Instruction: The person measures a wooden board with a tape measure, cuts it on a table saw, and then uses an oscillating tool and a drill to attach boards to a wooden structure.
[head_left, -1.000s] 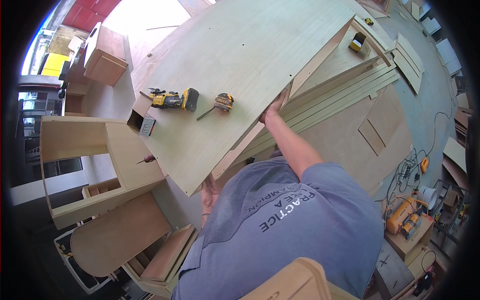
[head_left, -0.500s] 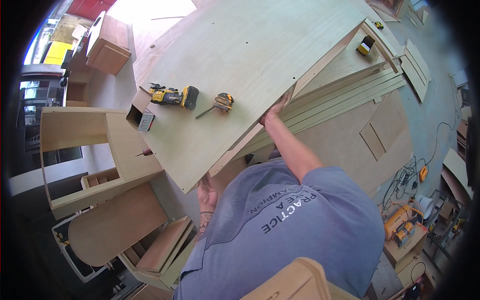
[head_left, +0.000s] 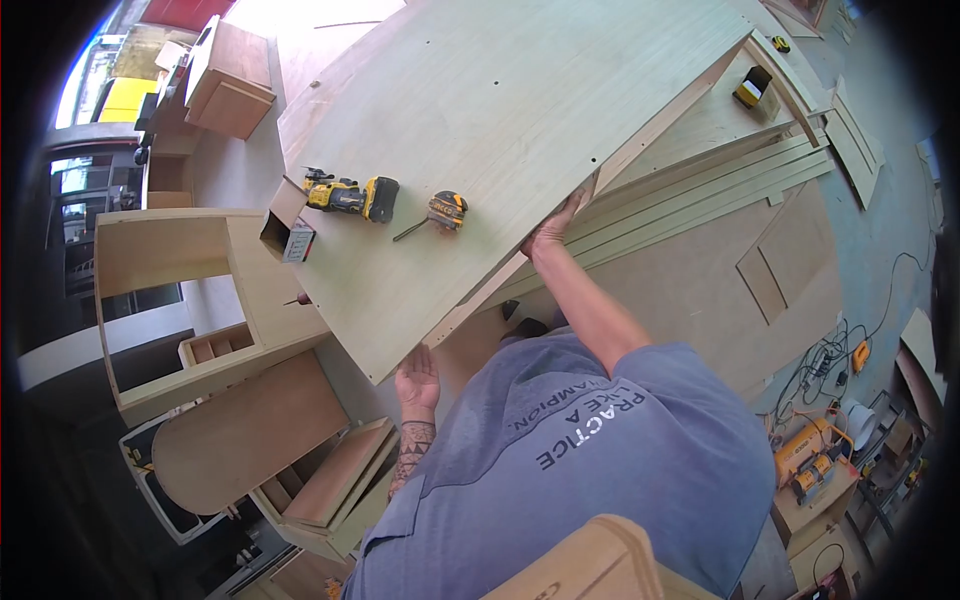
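Observation:
A large pale plywood panel [head_left: 520, 130] lies in front of me, its near edge raised above a frame beneath. My right hand [head_left: 550, 230] grips that near edge with its fingers wrapped round it. Close to the panel's near-left corner is my left hand [head_left: 417, 382], palm up and fingers stretched, fingertips right at the edge. On top of the panel rest a yellow-and-black cordless drill [head_left: 350, 196], a tape measure [head_left: 447, 209] with a thin dark rod beside it, and a small open box [head_left: 297, 243] at the left edge.
Stacked boards [head_left: 700, 185] lie under the panel's right side. At left stand an open plywood cabinet [head_left: 265, 280] and a round-ended board [head_left: 250, 435]. Cables [head_left: 825, 355] and a yellow compressor [head_left: 805, 455] sit at lower right. Another tape measure [head_left: 780, 44] is at the far right.
My left hand has drawn back slightly from under the panel, so more of its palm and fingers shows. My right hand keeps its grip. The whole view has shifted a little.

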